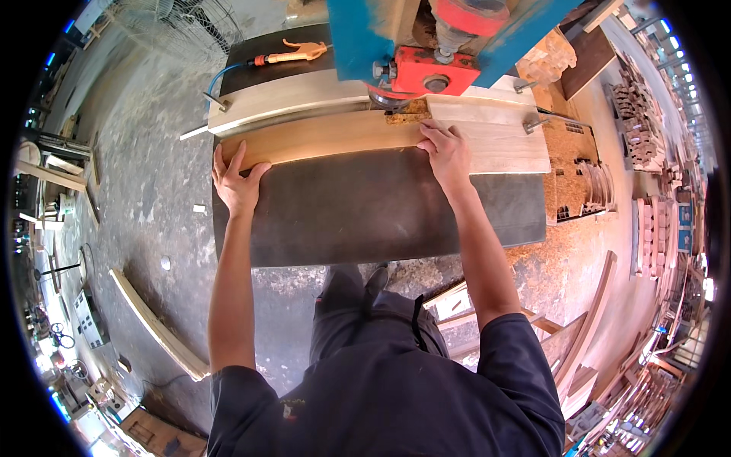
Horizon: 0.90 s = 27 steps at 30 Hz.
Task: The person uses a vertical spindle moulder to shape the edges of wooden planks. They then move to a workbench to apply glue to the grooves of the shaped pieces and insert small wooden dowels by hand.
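A long, slightly curved wooden board (327, 139) lies flat on the dark machine table (350, 209), along a pale wooden fence (297, 101). My left hand (239, 183) grips the board's left end, its thumb at the near edge and its fingers over the end. At the other end, my right hand (447, 152) holds the board between thumb and bent fingers, close to a pale block (499, 141). Just above the board's far edge sits a red machine head (435, 72) with a round cutter part (390, 99) below it. Sawdust (409, 112) lies beside the cutter.
Blue machine columns (358, 38) rise behind the board. An orange air blow gun (293, 52) with a blue hose rests at the back left. Metal clamp bolts (535, 124) stick up from the pale wood. Loose timber (160, 324) lies on the floor; stacked wood pieces (640, 114) stand far right.
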Motion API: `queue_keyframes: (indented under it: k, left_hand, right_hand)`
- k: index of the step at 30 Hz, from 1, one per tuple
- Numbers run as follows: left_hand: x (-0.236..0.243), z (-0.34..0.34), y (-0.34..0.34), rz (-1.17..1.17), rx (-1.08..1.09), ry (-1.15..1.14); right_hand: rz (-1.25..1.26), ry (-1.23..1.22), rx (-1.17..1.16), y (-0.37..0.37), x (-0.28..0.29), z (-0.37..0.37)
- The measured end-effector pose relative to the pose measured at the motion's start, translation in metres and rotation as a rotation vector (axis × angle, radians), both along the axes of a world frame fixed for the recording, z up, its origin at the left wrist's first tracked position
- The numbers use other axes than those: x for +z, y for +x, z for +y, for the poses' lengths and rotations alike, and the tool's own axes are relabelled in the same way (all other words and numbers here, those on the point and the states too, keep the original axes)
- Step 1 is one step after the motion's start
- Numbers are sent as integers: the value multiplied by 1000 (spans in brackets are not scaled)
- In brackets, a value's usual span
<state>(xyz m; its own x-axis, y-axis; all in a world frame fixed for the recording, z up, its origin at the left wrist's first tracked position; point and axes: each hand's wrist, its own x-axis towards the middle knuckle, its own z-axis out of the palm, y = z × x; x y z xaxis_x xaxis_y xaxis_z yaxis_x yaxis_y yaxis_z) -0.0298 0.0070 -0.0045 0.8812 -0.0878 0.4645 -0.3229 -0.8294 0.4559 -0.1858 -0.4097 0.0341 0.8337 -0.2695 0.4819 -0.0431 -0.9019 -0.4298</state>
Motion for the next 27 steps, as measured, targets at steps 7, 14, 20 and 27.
queue_keyframes:
  k: [7,14,20,27]
  left_hand:
    - [1,-3,-1,-20,4,29]
    - [0,-3,-2,-82,-1,64]
    - [3,-7,-4,-64,17,66]
    - [6,-7,-5,-63,12,70]
  right_hand:
    - [4,-25,-15,0,-3,0]
    - [4,-58,-17,-1,-1,1]
    - [18,-42,-44,0,0,3]
    - [-3,-52,-17,1,-2,-1]
